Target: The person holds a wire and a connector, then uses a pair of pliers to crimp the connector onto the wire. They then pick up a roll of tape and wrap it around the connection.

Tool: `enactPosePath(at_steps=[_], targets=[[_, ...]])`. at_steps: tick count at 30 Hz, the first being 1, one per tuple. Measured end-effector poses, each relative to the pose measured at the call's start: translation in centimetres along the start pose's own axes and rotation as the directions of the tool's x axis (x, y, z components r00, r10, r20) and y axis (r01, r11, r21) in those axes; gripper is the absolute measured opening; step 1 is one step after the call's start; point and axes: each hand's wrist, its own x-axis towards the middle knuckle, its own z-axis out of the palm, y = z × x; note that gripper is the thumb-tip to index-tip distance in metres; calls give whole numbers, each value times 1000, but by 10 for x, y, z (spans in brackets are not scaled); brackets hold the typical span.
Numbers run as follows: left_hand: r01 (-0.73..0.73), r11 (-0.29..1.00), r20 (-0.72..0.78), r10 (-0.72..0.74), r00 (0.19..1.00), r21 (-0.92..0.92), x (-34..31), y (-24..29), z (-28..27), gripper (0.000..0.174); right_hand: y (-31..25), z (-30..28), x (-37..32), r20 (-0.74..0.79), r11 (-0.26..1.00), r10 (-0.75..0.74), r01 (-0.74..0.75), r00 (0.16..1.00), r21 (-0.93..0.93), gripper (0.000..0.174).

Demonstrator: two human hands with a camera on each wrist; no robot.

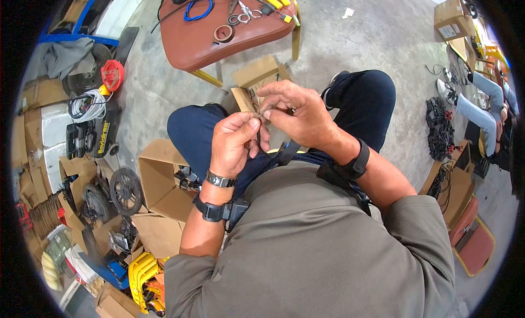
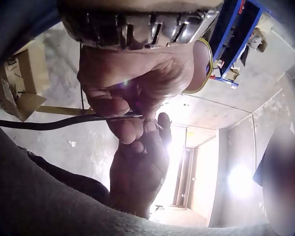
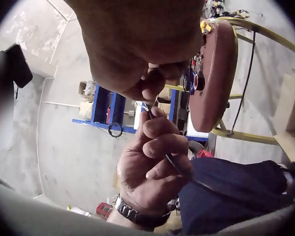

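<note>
A black cable (image 2: 54,123) runs into the left hand (image 2: 132,83), which pinches it near its end between thumb and fingers. In the head view the left hand (image 1: 234,142) and the right hand (image 1: 298,113) meet above the lap, fingertips close together. The right hand (image 3: 142,49) pinches at the cable's tip; thin pale strands show there in the left wrist view. Lower down, the cable (image 3: 174,164) passes beneath the left hand's curled fingers (image 3: 162,147) in the right wrist view. The exact tip is mostly hidden by fingertips.
A red-brown chair seat (image 1: 191,47) ahead bears scissors (image 1: 249,13), a tape roll (image 1: 223,33) and a blue cable loop (image 1: 198,8). An open carton (image 1: 158,176) stands at the left. Another person's legs (image 1: 484,104) show at the right.
</note>
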Motion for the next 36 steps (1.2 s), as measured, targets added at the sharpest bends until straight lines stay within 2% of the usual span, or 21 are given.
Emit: enactPosePath(at_steps=[5, 8, 11, 17, 20, 26, 29, 32, 36], targets=[[21, 1000, 12, -21, 1000, -7, 0, 2, -1, 23, -7, -2, 1, 31, 997, -19, 21, 999, -72, 34], [7, 998, 42, -4, 999, -66, -1, 4, 0, 20, 4, 1, 0, -3, 996, -73, 73, 997, -59, 34], [-17, 994, 82, 26, 996, -105, -1, 0, -6, 19, 8, 0, -2, 25, 996, -72, 71, 997, 53, 34], [-15, 987, 194, 46, 980, -157, -2, -1, -11, 17, 8, -8, -3, 121, 986, -74, 55, 990, 156, 32], [-28, 990, 223, 59, 973, -141, -2, 1, -11, 17, 10, -8, -2, 77, 964, -102, 80, 992, 253, 32], [-134, 989, 183, 145, 972, -69, -2, -3, -11, 16, 2, -10, -7, 86, 980, -73, 56, 994, 190, 32], [-153, 988, 129, 151, 980, 9, -5, -5, -13, 20, 3, -9, -10, 87, 983, -105, 90, 991, 158, 33], [-143, 990, 137, 140, 981, 9, -6, -4, -14, 18, 4, -8, -10, 71, 979, -116, 102, 991, 179, 36], [-185, 974, 102, 172, 980, 130, -6, 2, -9, 16, -1, -10, -12, 64, 976, 8, -21, 998, 217, 36]])
